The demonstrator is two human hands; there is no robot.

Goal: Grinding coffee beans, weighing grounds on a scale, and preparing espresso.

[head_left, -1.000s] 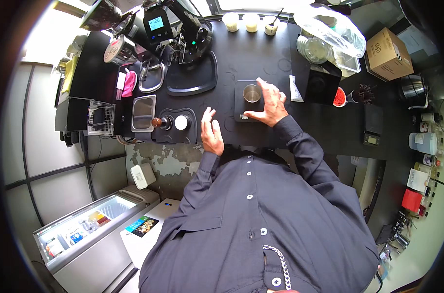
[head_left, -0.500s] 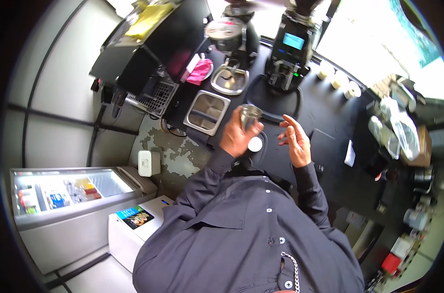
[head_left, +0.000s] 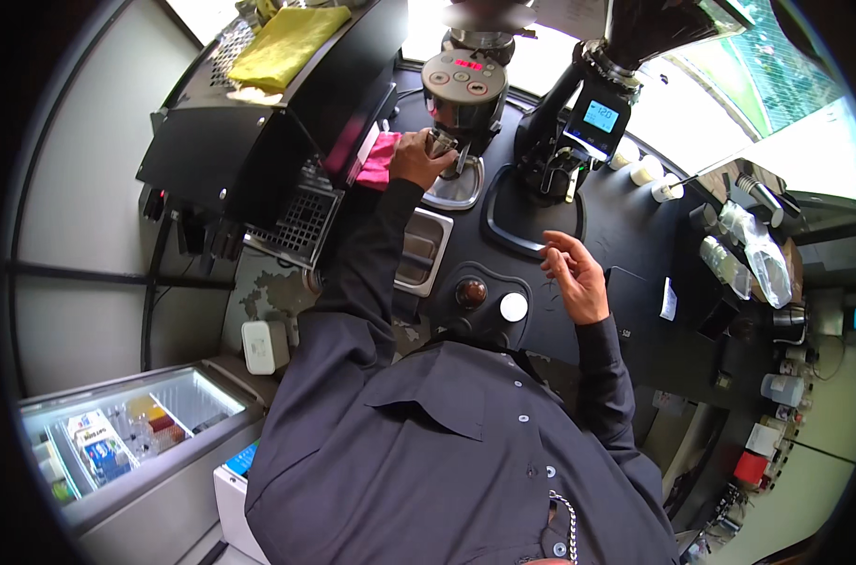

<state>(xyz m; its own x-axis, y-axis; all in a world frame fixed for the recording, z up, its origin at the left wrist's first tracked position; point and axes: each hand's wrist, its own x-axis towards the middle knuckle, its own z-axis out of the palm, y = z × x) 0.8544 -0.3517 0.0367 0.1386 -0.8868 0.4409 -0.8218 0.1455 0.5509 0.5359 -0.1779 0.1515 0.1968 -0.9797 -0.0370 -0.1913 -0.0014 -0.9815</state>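
Note:
My left hand point(head_left: 418, 160) reaches out to the left grinder point(head_left: 458, 89) and grips a small metal cup point(head_left: 442, 143) just in front of its body, close to the spout. Whether the cup touches the grinder I cannot tell. Under it lies a shiny metal tray point(head_left: 458, 193). My right hand point(head_left: 576, 278) hovers over the black counter, fingers loosely bent and apart, holding nothing. Near my body a dark brown, round-topped tamper point(head_left: 471, 293) and a white round-topped piece point(head_left: 513, 307) stand on a black mat point(head_left: 492, 328).
A second grinder point(head_left: 578, 141) with a lit screen stands at the back. On the left is a black espresso machine point(head_left: 249, 141) with a yellow cloth point(head_left: 287, 47). My left arm partly covers a steel bin point(head_left: 426, 250). Wrapped cups point(head_left: 757, 250) sit at the right.
My left hand has carried the metal cup away from my body, forward and left to the left grinder. The right hand stays over the counter. The view has shifted, and the brown-topped tamper now shows.

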